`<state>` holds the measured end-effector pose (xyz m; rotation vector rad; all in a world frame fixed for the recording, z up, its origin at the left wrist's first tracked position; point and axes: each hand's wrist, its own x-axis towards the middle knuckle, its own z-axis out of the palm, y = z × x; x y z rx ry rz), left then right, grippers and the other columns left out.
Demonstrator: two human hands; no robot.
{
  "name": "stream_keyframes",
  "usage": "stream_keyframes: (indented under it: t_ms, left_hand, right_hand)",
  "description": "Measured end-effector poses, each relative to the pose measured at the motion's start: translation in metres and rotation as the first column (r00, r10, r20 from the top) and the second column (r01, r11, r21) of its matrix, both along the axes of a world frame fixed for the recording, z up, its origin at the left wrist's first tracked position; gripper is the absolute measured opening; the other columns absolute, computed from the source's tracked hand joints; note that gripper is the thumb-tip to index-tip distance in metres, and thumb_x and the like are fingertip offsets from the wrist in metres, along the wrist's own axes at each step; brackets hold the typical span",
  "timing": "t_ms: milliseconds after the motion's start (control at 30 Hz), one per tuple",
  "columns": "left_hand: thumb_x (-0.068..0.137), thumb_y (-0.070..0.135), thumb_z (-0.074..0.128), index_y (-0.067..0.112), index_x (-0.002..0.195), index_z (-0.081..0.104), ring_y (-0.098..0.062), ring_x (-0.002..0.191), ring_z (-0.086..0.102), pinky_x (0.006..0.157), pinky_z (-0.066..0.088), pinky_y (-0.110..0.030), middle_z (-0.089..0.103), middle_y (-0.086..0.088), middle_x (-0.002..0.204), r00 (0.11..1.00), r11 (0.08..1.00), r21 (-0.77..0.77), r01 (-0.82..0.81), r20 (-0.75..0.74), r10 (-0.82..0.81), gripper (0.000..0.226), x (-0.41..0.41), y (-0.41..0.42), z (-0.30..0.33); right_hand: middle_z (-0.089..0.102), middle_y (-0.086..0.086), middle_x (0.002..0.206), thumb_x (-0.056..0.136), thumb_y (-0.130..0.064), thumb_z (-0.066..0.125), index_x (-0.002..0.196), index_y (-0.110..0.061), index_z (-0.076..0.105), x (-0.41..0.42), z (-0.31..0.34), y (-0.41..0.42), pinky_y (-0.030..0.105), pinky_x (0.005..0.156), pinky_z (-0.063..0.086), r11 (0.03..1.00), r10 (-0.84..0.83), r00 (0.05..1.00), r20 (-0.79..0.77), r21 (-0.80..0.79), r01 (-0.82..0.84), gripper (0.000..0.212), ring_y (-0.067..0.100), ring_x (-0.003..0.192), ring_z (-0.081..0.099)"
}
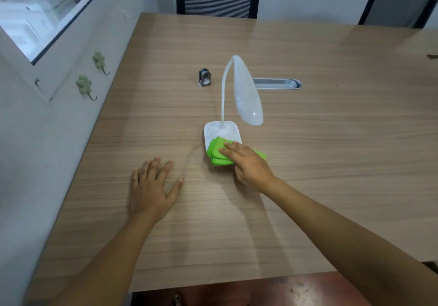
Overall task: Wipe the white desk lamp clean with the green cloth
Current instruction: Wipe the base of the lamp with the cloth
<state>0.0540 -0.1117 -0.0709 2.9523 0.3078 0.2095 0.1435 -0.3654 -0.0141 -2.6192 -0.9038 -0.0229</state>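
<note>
The white desk lamp (246, 92) stands in the middle of the wooden table, its thin neck arching up from a square base and its long head hanging down to the right. A folded green cloth (216, 151) lies over the near edge of that base. My right hand (248, 163) presses down on the cloth with the fingers spread over it. My left hand (151, 187) rests flat on the table to the left of the lamp, fingers apart and holding nothing.
A small metal clip-like object (205, 77) stands behind the lamp on the left. A silver cable slot (277, 84) is set into the table (331, 139) behind the lamp head. A wall with two hooks runs along the left edge. Two chairs stand at the far side.
</note>
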Motion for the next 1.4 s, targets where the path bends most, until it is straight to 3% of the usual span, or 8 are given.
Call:
stream_keyframes:
  t_ms: [133,300,467,667,900,1067,1200,1400]
  left_hand:
    - [0.081,0.067,0.029,0.034,0.137,0.044,-0.026,0.141,0.030,0.115,0.019,-0.048,0.040,-0.004,0.151,1.000,1.000,-0.022,-0.001,-0.003,0.001,0.067,-0.001,-0.001,0.000]
    - [0.081,0.067,0.029,0.034,0.137,0.044,-0.026,0.142,0.029,0.116,0.020,-0.048,0.039,-0.003,0.151,1.000,1.000,-0.027,-0.001,-0.005,0.001,0.066,-0.001,-0.001,0.000]
    - [0.082,0.065,0.029,0.032,0.137,0.045,-0.027,0.141,0.031,0.115,0.022,-0.049,0.040,-0.005,0.150,1.000,1.000,-0.009,0.003,0.003,-0.003,0.066,-0.001,0.000,-0.001]
    - [0.081,0.065,0.031,0.031,0.135,0.048,-0.028,0.139,0.033,0.113,0.023,-0.050,0.043,-0.006,0.148,1.000,1.000,-0.003,0.006,0.006,-0.006,0.066,0.000,0.000,-0.003]
    - [0.081,0.065,0.031,0.031,0.135,0.048,-0.028,0.139,0.034,0.113,0.024,-0.050,0.043,-0.006,0.148,1.000,1.000,-0.002,0.001,0.007,-0.001,0.066,0.000,0.001,-0.004]
    - [0.081,0.065,0.031,0.031,0.135,0.048,-0.028,0.139,0.034,0.113,0.024,-0.050,0.043,-0.006,0.148,1.000,1.000,-0.020,0.004,0.015,-0.004,0.066,0.001,0.001,-0.004]
    - [0.081,0.066,0.030,0.032,0.136,0.046,-0.028,0.140,0.033,0.113,0.022,-0.049,0.043,-0.005,0.149,1.000,1.000,-0.024,0.004,0.018,-0.003,0.067,0.000,0.001,-0.003]
    - [0.081,0.066,0.030,0.032,0.136,0.046,-0.027,0.140,0.032,0.114,0.022,-0.049,0.042,-0.005,0.149,1.000,1.000,-0.019,-0.003,0.011,0.003,0.066,0.000,0.000,-0.002]
  right_hand:
    - [0.070,0.012,0.116,0.073,-0.011,0.032,0.111,-0.009,0.068,-0.021,0.007,-0.019,0.037,0.089,0.055,0.995,0.087,0.991,0.099,0.042,-0.092,0.053,0.032,0.109,0.065]
    - [0.065,0.018,0.122,0.068,-0.005,0.031,0.118,-0.005,0.064,0.019,0.012,-0.021,0.037,0.098,0.046,0.937,-0.287,0.955,0.078,0.232,0.262,0.059,0.033,0.113,0.060]
    - [0.058,0.022,0.131,0.074,-0.005,0.030,0.119,-0.011,0.065,0.036,-0.004,-0.005,0.052,0.104,0.041,0.977,-0.187,0.982,-0.004,0.099,0.186,0.057,0.043,0.120,0.052]
    - [0.058,0.023,0.129,0.065,-0.003,0.033,0.122,-0.008,0.062,0.029,0.000,-0.027,0.046,0.103,0.043,0.875,-0.464,0.884,-0.053,0.127,0.467,0.064,0.040,0.119,0.053]
    - [0.064,0.025,0.120,0.068,-0.008,0.029,0.114,-0.008,0.067,0.025,-0.004,-0.003,0.054,0.095,0.046,0.944,-0.289,0.957,-0.003,0.166,0.285,0.060,0.042,0.111,0.058]
    - [0.057,0.025,0.130,0.064,-0.002,0.033,0.122,-0.008,0.062,0.032,0.005,-0.009,0.052,0.104,0.040,0.823,-0.532,0.841,-0.095,0.176,0.541,0.065,0.044,0.120,0.050]
    - [0.056,0.023,0.132,0.070,-0.001,0.040,0.125,-0.011,0.060,0.028,0.007,0.001,0.048,0.103,0.042,0.950,-0.291,0.953,-0.089,0.090,0.299,0.059,0.038,0.121,0.051]
    - [0.052,0.025,0.134,0.076,0.006,0.040,0.131,-0.006,0.052,0.019,0.002,-0.020,0.045,0.105,0.041,0.865,-0.499,0.865,-0.046,0.039,0.501,0.058,0.040,0.123,0.049]
